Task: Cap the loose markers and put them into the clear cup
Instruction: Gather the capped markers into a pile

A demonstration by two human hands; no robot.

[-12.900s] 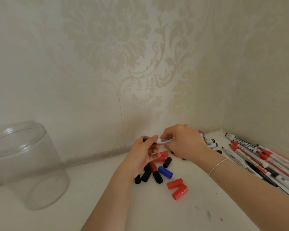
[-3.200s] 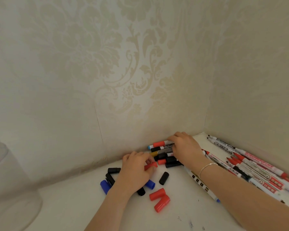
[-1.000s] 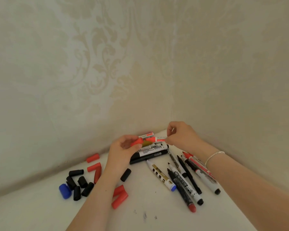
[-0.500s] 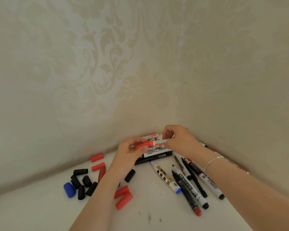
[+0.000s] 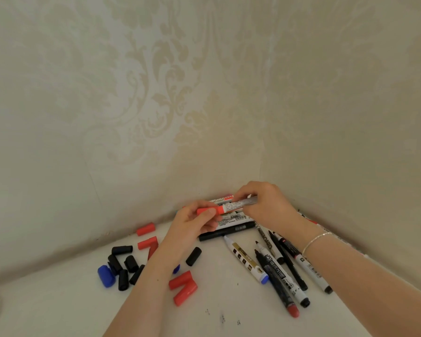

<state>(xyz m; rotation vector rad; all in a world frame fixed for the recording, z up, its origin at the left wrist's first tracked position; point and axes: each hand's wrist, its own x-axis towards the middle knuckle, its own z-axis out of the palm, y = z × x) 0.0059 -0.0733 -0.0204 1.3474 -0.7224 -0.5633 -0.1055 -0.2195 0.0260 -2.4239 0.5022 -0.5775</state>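
1. Marker (image 5: 231,207), held above the desk (image 5: 216,319) corner, now has its red cap (image 5: 208,210) pushed on; half a second ago it was only meeting the tip.
2. Left hand (image 5: 195,222) grips the cap, right hand (image 5: 263,205) the barrel.
3. It looks ready for the cup, which is out of view.

I see cream wallpaper (image 5: 156,81) with a pale gold damask pattern, above a white table (image 5: 58,312) flecked with dark specks. Loose caps are red (image 5: 182,287), black (image 5: 122,250) and blue (image 5: 105,276). My hands hold a marker (image 5: 229,207) with a red cap and a white printed barrel.
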